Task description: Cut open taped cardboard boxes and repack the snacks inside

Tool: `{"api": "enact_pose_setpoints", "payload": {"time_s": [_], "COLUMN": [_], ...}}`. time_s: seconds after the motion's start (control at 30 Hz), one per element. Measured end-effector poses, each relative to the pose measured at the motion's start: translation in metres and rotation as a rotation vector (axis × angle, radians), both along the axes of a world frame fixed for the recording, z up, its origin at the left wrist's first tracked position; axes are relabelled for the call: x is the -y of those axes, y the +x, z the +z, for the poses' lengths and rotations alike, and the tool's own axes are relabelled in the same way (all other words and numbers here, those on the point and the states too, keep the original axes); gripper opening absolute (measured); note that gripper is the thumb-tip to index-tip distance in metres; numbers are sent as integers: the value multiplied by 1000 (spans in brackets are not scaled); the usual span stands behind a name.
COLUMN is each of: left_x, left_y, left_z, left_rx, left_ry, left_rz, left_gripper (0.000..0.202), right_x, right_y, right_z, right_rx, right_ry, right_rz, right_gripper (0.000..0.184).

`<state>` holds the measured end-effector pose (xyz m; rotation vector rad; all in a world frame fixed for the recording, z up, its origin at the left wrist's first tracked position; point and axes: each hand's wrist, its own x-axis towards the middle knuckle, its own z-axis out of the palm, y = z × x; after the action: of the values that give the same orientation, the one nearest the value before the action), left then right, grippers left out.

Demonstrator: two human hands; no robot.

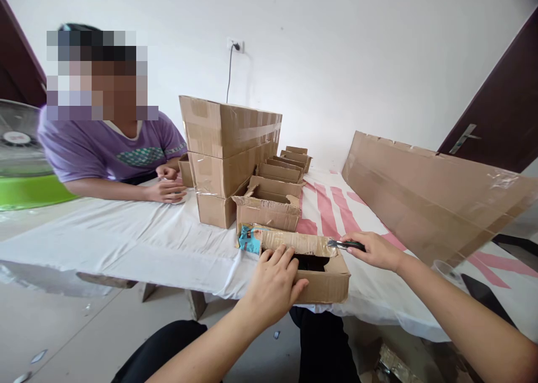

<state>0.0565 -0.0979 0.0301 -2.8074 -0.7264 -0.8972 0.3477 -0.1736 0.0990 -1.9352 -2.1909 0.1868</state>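
A small open cardboard box (323, 289) lies at the near edge of the cloth-covered table, its inside dark. My left hand (275, 282) grips its left end, the fingertips on the raised taped flap (300, 241) and the thumb at the front wall. In my right hand (376, 250), fingers closed around the handle, is a utility knife (352, 244). The blade end points left and meets the flap's right end. Right behind the box sits a blue packet (249, 239), partly hidden by it.
Several open cardboard boxes (269, 212) run in a row toward the wall. Beside them stands a stack of long taped boxes (205, 159). A large cardboard sheet (420, 192) leans at the right. Across the table's left side sits a person in a purple shirt (121, 148).
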Motion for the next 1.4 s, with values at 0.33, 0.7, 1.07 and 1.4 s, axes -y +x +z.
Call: {"api": "enact_pose_setpoints", "payload": {"time_s": [0.33, 0.7, 1.07, 1.4], "left_x": [-1, 0, -1, 0], "left_y": [2, 1, 1, -1], "left_z": [0, 5, 4, 2], "left_rx": [-45, -88, -99, -79], "left_ry": [-10, -45, -24, -36], "left_rz": [18, 37, 60, 56], "left_gripper": [42, 47, 54, 51], "right_x": [-1, -2, 2, 8], "right_y": [-2, -5, -33, -9], "right_z": [2, 3, 5, 9], "right_rx": [23, -61, 50, 121], "right_ry": [14, -26, 66, 54], "right_rz": [46, 66, 182, -193], "right_gripper": [30, 28, 28, 27]}}
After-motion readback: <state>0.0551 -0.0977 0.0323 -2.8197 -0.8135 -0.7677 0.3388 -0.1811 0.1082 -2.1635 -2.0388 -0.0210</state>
